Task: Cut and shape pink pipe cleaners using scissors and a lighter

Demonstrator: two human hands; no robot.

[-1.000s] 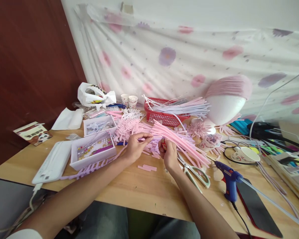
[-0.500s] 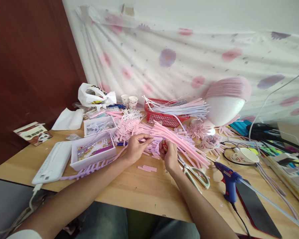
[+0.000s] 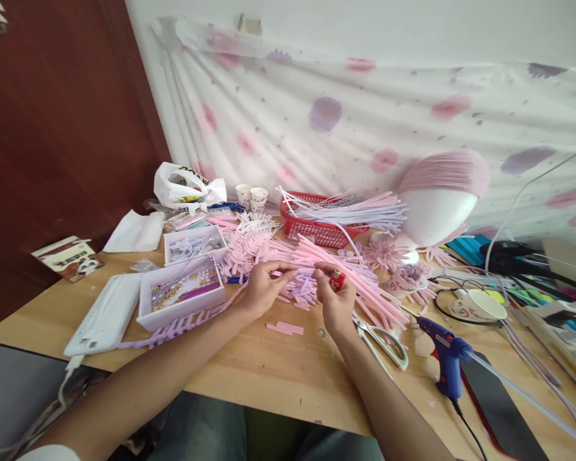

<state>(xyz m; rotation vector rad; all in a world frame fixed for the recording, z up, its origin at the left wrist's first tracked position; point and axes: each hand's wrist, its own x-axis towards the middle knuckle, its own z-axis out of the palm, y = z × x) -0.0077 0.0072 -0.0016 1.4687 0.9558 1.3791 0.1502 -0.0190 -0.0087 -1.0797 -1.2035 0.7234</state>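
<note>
My left hand (image 3: pixel 263 289) is closed in a pinch over the table's middle; what lies between its fingertips is too small to make out. Opposite it, my right hand (image 3: pixel 336 299) curls around a small red object (image 3: pixel 336 280) with pale marks, its thumb and index finger reaching toward the left fingertips. Long pink fuzzy stems (image 3: pixel 360 278) lie behind the right hand. Short lilac pieces (image 3: pixel 304 288) are heaped between and behind the hands, and a pile of short pink pieces (image 3: pixel 249 250) is beyond the left hand. A few cut pink pieces (image 3: pixel 285 328) lie on the wood nearer me.
Scissors (image 3: pixel 383 340) and a blue glue gun (image 3: pixel 444 349) lie to the right, near a black phone (image 3: pixel 502 403). A white box (image 3: pixel 180 306) of gems stands left. Behind are a red basket (image 3: pixel 312 229) of stems and a white head form (image 3: pixel 434 208).
My right hand has moved slightly right and turned, its fingers spreading a little so the red object sits farther back. The left hand keeps its pinch. The view has shifted slightly.
</note>
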